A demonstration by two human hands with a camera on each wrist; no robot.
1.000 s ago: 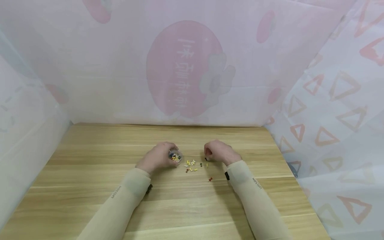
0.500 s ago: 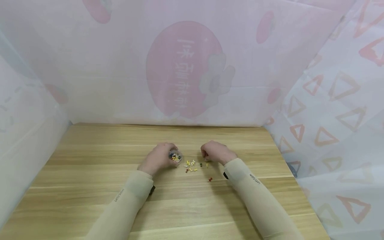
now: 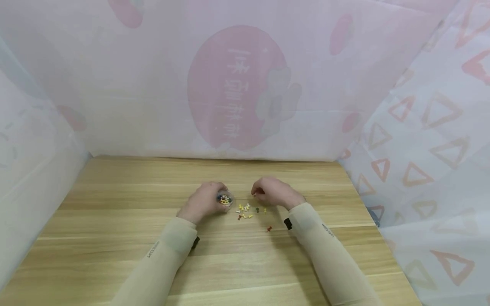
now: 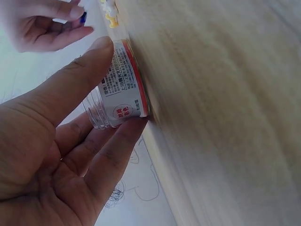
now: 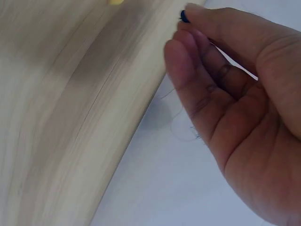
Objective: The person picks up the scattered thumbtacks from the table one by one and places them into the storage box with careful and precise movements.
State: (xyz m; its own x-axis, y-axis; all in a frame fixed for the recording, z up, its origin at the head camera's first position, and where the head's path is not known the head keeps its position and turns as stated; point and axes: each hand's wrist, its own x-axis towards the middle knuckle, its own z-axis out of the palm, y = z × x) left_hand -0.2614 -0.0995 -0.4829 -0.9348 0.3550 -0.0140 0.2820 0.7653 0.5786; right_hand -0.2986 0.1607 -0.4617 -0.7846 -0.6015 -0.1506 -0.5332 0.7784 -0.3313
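My left hand (image 3: 203,199) grips a small clear jar (image 4: 123,84) between thumb and fingers. The jar has a white label with a red band and stands upright on the table. Push pins (image 3: 224,199) of several colours lie inside it. Right of the jar, my right hand (image 3: 276,192) is raised over the table, pinching a blue push pin (image 5: 185,17) between thumb and fingertips. Between the hands lie several loose push pins (image 3: 245,208), mostly yellow and white. A dark green push pin (image 3: 257,210) lies just in front of the right hand.
Nearer to the front, a red push pin (image 3: 269,228) lies apart on the wooden table (image 3: 237,263). A printed sheet (image 3: 153,106) rises at the table's back edge, and patterned sheets stand at both sides.
The right hand has picked up a dark push pin from the table and shifted left toward the jar, lifting slightly. The left hand stays around the jar in about the same place.
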